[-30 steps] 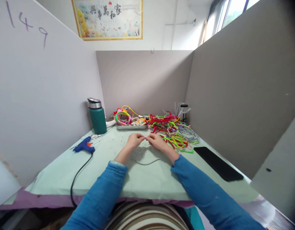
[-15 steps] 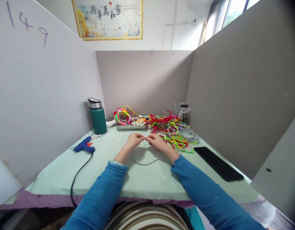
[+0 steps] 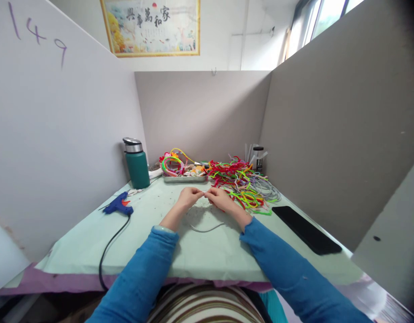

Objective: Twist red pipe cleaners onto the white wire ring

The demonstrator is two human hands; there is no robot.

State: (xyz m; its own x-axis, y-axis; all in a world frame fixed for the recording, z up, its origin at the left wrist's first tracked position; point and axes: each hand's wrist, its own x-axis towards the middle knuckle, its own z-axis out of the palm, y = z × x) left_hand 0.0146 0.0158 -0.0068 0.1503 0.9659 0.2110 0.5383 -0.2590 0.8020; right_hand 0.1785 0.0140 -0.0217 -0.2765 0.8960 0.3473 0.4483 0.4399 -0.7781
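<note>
My left hand point(image 3: 190, 196) and my right hand point(image 3: 219, 198) meet fingertip to fingertip over the middle of the table, both closed in a pinch. Whatever sits between the fingertips is too small and hidden to make out. Just below them on the cloth lies a curved grey strand point(image 3: 207, 231), touched by neither hand. Beyond my right hand spreads a tangled heap of coloured pipe cleaners point(image 3: 232, 175), mostly red, yellow and green, with grey ones at its right.
A blue glue gun point(image 3: 118, 204) with a black cord lies left, near a green bottle point(image 3: 137, 166). At the back is a metal tray point(image 3: 185, 179) of small craft pieces and coloured loops. A black phone-like slab point(image 3: 306, 229) lies right. Grey partitions point(image 3: 203, 112) enclose the table.
</note>
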